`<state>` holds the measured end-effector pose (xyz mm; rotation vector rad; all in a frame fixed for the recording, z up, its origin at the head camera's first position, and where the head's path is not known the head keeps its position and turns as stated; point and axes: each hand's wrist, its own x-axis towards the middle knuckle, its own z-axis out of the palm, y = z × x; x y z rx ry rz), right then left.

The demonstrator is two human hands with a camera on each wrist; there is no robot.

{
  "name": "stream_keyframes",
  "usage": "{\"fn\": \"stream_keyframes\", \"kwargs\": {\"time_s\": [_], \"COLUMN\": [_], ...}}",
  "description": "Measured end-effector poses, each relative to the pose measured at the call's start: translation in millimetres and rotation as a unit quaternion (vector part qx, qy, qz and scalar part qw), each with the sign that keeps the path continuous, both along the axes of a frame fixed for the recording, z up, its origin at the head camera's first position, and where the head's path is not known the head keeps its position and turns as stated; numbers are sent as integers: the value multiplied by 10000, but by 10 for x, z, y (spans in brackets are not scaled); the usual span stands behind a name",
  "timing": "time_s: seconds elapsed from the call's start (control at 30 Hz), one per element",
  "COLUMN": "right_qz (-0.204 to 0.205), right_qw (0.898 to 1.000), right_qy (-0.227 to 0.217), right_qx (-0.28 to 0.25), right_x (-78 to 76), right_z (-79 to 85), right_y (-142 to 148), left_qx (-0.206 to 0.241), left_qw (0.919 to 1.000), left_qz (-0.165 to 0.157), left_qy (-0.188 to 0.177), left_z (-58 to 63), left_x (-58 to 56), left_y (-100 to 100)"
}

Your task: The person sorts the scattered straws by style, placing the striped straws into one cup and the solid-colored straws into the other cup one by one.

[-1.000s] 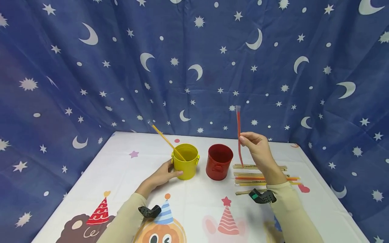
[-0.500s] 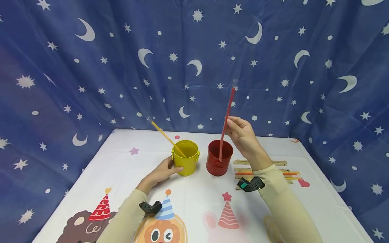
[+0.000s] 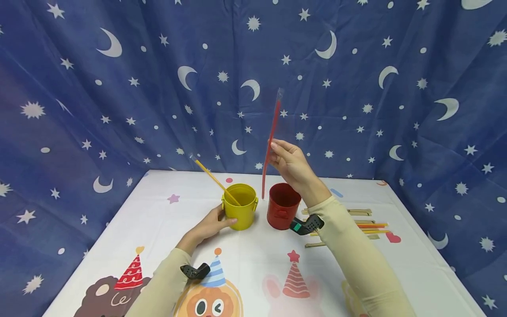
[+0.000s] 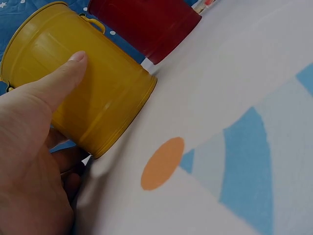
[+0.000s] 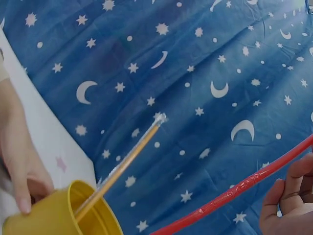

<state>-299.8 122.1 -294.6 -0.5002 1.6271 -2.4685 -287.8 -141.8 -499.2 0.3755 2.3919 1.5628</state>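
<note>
My left hand (image 3: 209, 224) grips the small yellow bucket (image 3: 243, 215) from its left side, thumb across the front and fingers behind. An orange-yellow straw (image 3: 211, 177) in a clear wrapper leans out of that bucket toward the back left. With thumb and fingertips my right hand (image 3: 292, 164) pinches a red straw (image 3: 273, 125) in a clear wrapper. It hangs nearly upright, its lower end above the table between the two buckets. The red bucket (image 3: 277, 215) stands to the right of the yellow one, below the right hand, and no straw shows in it.
Several straws, some tan-wrapped (image 3: 359, 212) and some orange or yellow (image 3: 374, 226), lie on the right of the table, partly behind my right forearm. A blue curtain (image 3: 222, 110) with moons and stars hangs behind the white printed tablecloth (image 3: 253, 273).
My right hand has carried the red straw left and upward from above the loose straws, past the red bucket toward the yellow one. The left hand stays on the yellow bucket.
</note>
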Motion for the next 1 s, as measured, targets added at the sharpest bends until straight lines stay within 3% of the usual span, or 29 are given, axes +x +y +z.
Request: {"fn": "stream_keyframes", "kwargs": {"time_s": [0.27,0.47,0.73,1.0], "right_qz": [-35,-56,-296,-568], "right_qw": [9998,9995,9992,9909], "right_qy": [-22,-83,-264,-448], "right_qx": [-213,-284,102,1139], "right_x": [-128,-219,-320,-392], "right_z": [124,97,-84,-416], "right_y": [-231,-391,-566,-737], "left_qx": [7,-15,87,97], "left_qw": [10000,10000,9999,9999], "left_qz": [41,18,-29,40], "left_qy": [-11,-2,61,16], "left_z": [8,15,-13,-22], "left_x": [-16,-27,-28,-9], "left_y": [-34,-32,-22,-35]}}
